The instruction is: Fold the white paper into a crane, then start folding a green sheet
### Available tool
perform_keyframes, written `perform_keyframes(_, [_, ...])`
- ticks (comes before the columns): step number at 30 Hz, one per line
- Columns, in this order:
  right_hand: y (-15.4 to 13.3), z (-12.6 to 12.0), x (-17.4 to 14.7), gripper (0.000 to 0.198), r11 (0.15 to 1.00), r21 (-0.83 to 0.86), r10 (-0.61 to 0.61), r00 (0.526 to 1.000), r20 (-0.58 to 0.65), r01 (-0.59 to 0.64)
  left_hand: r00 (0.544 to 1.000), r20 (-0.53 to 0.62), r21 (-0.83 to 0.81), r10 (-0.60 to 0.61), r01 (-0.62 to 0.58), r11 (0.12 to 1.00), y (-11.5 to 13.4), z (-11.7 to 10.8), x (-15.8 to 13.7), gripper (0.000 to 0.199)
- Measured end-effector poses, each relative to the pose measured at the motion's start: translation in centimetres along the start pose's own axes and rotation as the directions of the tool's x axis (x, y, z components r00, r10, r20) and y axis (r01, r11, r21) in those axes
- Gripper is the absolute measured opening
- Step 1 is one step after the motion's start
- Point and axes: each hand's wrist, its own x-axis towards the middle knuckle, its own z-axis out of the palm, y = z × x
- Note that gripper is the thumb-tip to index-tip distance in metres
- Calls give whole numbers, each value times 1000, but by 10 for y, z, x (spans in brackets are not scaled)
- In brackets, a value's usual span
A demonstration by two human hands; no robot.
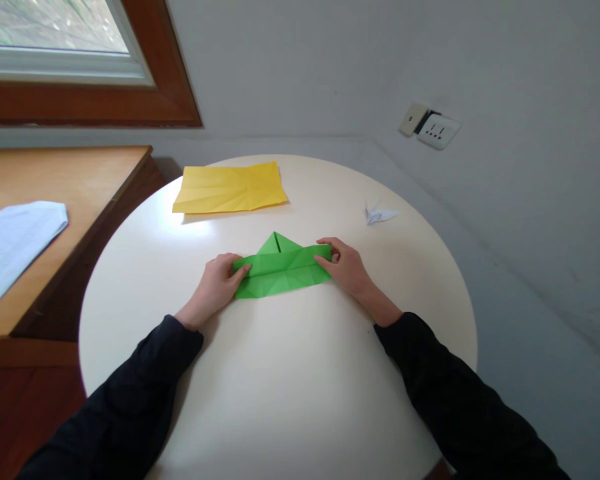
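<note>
A folded green sheet of paper (280, 272) lies in the middle of the round white table. Its far side comes to a triangular point, and a wide flap with a lengthwise crease runs across its near side. At the left end of the flap, my left hand (219, 280) pinches the paper between thumb and fingers. The right end is pinched by my right hand (347, 267), thumb in front and fingers behind. Some fingertips of both hands are hidden behind the paper.
Behind the green paper lies a creased yellow sheet (230, 189). A small white folded paper crane (379, 215) sits at the back right of the table (280, 400). On the left, a wooden desk (80, 167) holds a white folded item (20, 243). A wall with sockets stands behind.
</note>
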Motion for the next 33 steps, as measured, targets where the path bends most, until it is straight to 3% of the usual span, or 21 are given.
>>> perform_keyframes(6, [3,4,1,41,996,-67,52,998,-34,-54,1000,-13,183,21,-19,983,1,2,0,21])
perform_keyframes(12, [5,3,1,44,999,27,38,999,-17,-38,988,89,135,123,-134,982,-5,5,-1,24])
perform_keyframes(18, [5,0,2,38,994,84,66,996,57,-71,989,105,124,101,-114,986,-7,7,4,26])
perform_keyframes(25, [3,8,4,32,994,41,100,994,-33,-98,997,59,75,46,-50,996,-2,5,9,28])
perform_keyframes(33, [7,16,3,47,990,-132,24,988,-151,-45,995,-86,115,47,-37,993,-9,13,8,25])
